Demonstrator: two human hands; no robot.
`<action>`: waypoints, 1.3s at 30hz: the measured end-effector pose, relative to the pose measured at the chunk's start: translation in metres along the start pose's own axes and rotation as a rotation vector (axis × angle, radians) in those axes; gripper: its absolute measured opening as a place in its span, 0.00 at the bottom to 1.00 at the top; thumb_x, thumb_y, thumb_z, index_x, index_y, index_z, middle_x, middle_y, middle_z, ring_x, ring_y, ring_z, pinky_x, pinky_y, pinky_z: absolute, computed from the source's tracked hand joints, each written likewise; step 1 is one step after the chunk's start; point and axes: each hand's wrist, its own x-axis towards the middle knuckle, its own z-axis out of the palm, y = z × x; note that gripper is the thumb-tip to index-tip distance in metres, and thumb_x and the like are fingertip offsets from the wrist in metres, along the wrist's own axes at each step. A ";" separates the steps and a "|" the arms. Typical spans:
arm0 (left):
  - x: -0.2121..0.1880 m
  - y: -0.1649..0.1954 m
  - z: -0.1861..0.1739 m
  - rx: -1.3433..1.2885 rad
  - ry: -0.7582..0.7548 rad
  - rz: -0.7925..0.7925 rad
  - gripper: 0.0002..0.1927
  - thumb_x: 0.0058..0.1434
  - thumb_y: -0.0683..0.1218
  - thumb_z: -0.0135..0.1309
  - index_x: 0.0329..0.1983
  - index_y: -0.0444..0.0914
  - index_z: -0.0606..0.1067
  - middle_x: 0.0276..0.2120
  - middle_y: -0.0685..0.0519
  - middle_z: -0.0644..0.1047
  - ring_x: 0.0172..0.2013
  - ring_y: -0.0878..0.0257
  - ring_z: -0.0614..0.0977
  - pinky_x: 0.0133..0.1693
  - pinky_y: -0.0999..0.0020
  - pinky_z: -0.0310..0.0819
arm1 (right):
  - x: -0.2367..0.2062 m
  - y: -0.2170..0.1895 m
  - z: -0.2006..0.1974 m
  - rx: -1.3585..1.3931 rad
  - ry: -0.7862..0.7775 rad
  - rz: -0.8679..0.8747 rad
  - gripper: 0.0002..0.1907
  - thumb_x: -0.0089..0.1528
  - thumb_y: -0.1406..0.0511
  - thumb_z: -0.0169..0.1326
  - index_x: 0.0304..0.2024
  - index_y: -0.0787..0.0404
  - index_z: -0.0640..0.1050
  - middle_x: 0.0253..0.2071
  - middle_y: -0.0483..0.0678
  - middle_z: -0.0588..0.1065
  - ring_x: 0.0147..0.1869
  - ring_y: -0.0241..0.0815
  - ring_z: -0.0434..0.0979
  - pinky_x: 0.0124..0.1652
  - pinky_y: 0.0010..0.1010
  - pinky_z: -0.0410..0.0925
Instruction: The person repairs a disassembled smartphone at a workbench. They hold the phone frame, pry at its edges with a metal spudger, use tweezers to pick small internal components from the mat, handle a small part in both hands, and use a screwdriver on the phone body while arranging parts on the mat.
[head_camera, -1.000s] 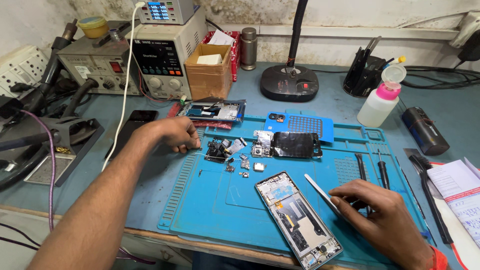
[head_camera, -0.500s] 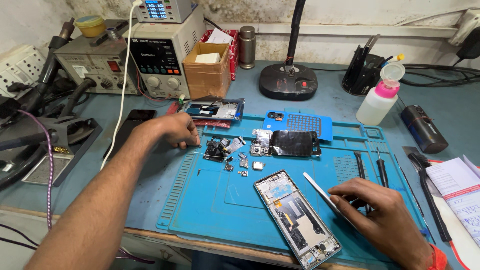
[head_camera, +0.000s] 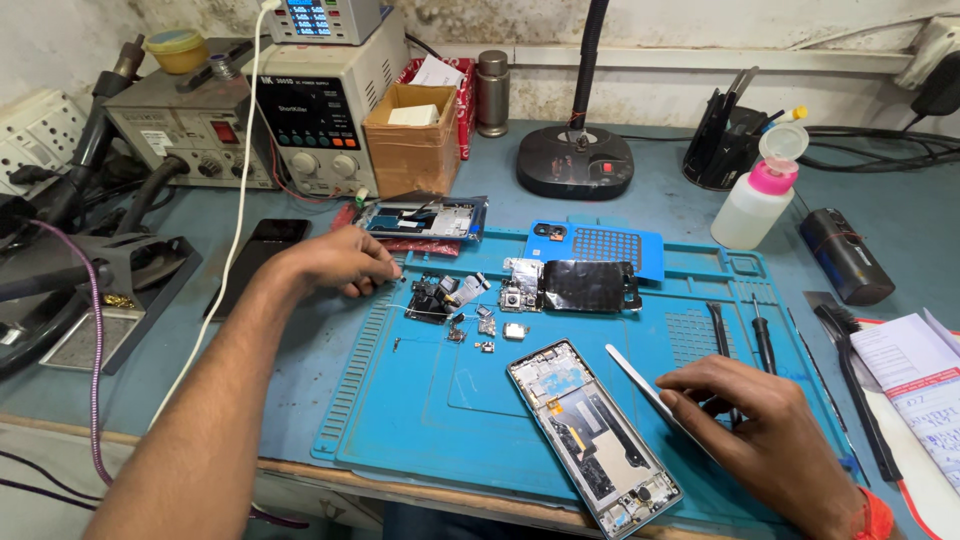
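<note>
Left hand (head_camera: 335, 262) stretched out to the far left edge of the blue work mat (head_camera: 420, 400), fingers curled and pressed together at the tips just beside a cluster of small loose parts (head_camera: 455, 305); whatever sits in the pinch too small to tell. Same reach as half a second ago and a second ago, fingertips shifted only a touch toward the parts.

Right hand (head_camera: 755, 425) resting low on the mat's right side, fingers closed round slim metal tweezers (head_camera: 650, 395), tips aimed up and left, close to the opened phone (head_camera: 592, 435) but not touching it. Phone lying face down and tilted, back off, boards showing, near the front edge of the mat. Hand, tweezers and phone unchanged from both earlier frames.

Farther back on the mat: a black-covered board (head_camera: 588, 285) against a blue perforated cover (head_camera: 600, 245). Off the mat: white squeeze bottle with pink collar (head_camera: 755, 200), cardboard box (head_camera: 410, 140), bench power supply (head_camera: 315, 110).
</note>
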 end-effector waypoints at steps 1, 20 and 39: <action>0.000 -0.002 0.002 -0.011 0.010 -0.007 0.12 0.60 0.49 0.59 0.43 0.39 0.84 0.30 0.59 0.80 0.28 0.70 0.76 0.30 0.73 0.71 | 0.001 0.000 0.000 -0.005 -0.003 0.002 0.12 0.55 0.63 0.63 0.41 0.57 0.85 0.35 0.41 0.81 0.31 0.34 0.80 0.20 0.26 0.74; -0.017 0.005 0.044 0.127 0.469 -0.045 0.16 0.50 0.54 0.66 0.19 0.38 0.79 0.15 0.53 0.77 0.18 0.63 0.77 0.28 0.64 0.71 | 0.001 0.002 0.003 0.012 -0.024 -0.016 0.11 0.56 0.63 0.63 0.41 0.56 0.86 0.34 0.42 0.82 0.31 0.35 0.79 0.18 0.27 0.71; -0.022 -0.002 0.038 0.154 0.433 -0.056 0.17 0.50 0.55 0.66 0.23 0.35 0.81 0.19 0.50 0.79 0.22 0.60 0.79 0.31 0.60 0.75 | 0.002 -0.006 0.003 0.001 -0.010 -0.028 0.11 0.56 0.62 0.63 0.41 0.56 0.85 0.34 0.42 0.82 0.32 0.35 0.80 0.18 0.26 0.73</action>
